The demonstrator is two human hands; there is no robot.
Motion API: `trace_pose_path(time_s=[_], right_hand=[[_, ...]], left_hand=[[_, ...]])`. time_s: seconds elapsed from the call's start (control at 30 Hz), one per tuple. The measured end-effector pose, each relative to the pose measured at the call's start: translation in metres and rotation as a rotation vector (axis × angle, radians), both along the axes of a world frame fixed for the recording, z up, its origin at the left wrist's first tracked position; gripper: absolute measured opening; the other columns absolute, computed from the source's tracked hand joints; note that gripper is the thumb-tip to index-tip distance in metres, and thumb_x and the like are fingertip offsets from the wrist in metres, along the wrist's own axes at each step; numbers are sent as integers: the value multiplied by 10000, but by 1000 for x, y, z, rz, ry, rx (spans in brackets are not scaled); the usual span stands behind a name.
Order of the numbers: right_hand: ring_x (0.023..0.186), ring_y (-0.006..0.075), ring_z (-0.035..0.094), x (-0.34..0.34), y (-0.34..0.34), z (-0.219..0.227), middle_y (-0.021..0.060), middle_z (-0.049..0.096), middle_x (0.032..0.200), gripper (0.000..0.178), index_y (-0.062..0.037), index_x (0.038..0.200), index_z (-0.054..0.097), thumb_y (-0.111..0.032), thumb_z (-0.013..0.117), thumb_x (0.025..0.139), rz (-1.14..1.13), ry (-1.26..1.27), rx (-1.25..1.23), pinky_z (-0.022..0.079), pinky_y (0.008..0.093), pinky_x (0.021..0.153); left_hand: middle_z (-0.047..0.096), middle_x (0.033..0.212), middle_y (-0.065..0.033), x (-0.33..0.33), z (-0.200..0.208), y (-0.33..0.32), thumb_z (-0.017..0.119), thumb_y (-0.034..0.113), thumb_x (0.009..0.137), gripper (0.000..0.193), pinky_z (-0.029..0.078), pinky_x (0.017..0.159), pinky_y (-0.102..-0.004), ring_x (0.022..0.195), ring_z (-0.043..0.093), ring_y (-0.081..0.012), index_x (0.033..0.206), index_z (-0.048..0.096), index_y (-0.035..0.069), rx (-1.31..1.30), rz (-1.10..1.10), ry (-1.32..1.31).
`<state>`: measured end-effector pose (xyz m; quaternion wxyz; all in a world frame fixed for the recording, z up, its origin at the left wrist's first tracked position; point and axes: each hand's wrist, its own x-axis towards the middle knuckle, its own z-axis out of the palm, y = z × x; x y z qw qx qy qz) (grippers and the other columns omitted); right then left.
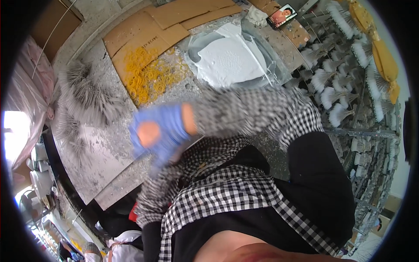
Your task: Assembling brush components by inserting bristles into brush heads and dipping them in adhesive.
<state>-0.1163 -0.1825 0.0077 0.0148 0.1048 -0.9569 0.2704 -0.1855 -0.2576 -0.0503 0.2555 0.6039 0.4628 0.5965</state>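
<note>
My right hand (161,129), in a blue glove, is smeared by motion over the left part of the work table. Its fingers cannot be made out, nor can anything in them. My left hand (165,160) is close below it, mostly hidden behind the right hand and blurred too. Left of both hands lie loose bundles of grey bristles or thin filaments (94,98). Just beyond them, many yellow rings like rubber bands (150,74) are scattered on cardboard. A plastic-lined tray (279,72) of white paste (227,61) stands past my right forearm, a white stick lying across it.
Flattened cardboard (166,19) covers the table's far side. A phone (282,16) with a lit screen stands at the far right, beside crumpled white material (256,16). Racks to the right hold many white-tipped bristle bundles (336,94). Pink sheeting (32,91) hangs at left.
</note>
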Motion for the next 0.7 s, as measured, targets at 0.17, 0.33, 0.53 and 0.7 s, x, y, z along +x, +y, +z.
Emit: trace_pose_path(time_s=[0.17,0.33,0.53,0.7], right_hand=[[979,333,662,-3,18,13,137,711,1033,797,-105,1190,670,-782,561,784,-188,32,108,525,436,887],[1144,328,594,-7,11,-2,189,663,1152,973,-49,1339,579,-729,731,660,-204,-106,-154,460,423,1021],[1316,386,438,63,29,-15,236,449,1410,1276,-88,1564,274,-506,913,541,-472,309,-258,316,486,1150],[1347,372,420,53,-4,-136,161,438,1441,1253,-80,1513,329,-647,849,524,-761,396,-158,241,507,1189]], left_hand=[[611,1107,-133,-35,7,-53,709,82,884,464,456,1015,-444,1109,588,-243,1282,478,19,27,-50,-52],[603,1110,-130,-22,13,-31,716,85,878,485,449,1018,-446,1104,585,-244,1293,474,18,47,-39,-87],[594,1114,-126,-29,14,-9,726,88,871,511,441,1021,-448,1099,581,-246,1307,469,16,71,-71,-162],[598,1007,-83,-5,-35,0,709,-73,769,406,482,879,-312,940,574,-158,1120,531,29,-350,58,-288]])
